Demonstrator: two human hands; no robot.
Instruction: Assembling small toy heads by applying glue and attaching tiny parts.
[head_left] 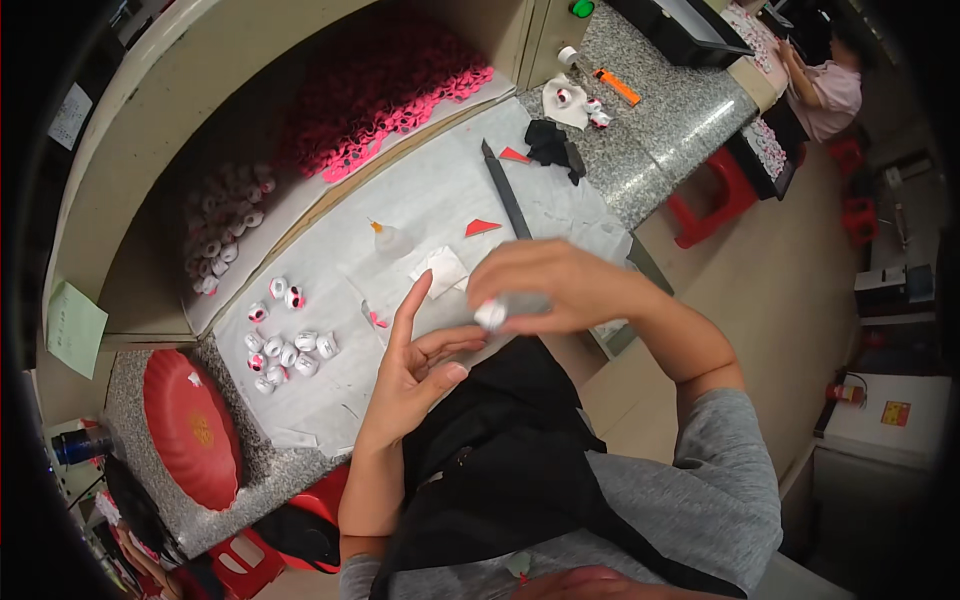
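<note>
Right hand (pixel 548 285): curled over, fingertips pinched shut on a small white ball (pixel 490 316) at the near edge of the white paper sheet (pixel 440 200), above the black apron (pixel 510 440).
Left hand (pixel 415 365): open, holding nothing; index finger straight up toward the far side, other fingers half bent, fingertips just beside the ball but apart from it.
Ball, location: centre of scene, at the right fingertips, raised off the bench as far as I can tell.
Ball, axis: roundish, no clear long axis; any marked face is hidden by the fingers, so which way it points cannot be told.
Doing it well (judgement): keep the pinch light so the ball does not squash or roll; bring the free hand under it as a rest; turn it so the face shows before working on it.
Nearby: cluster of white-and-pink balls (pixel 288 350) to the left; small glue bottle (pixel 388 238) and folded white tissue (pixel 440 270) just beyond; long dark blade tool (pixel 505 190) farther off.
Left near corner: red plate (pixel 190 425) on the speckled counter (pixel 640 160).
</note>
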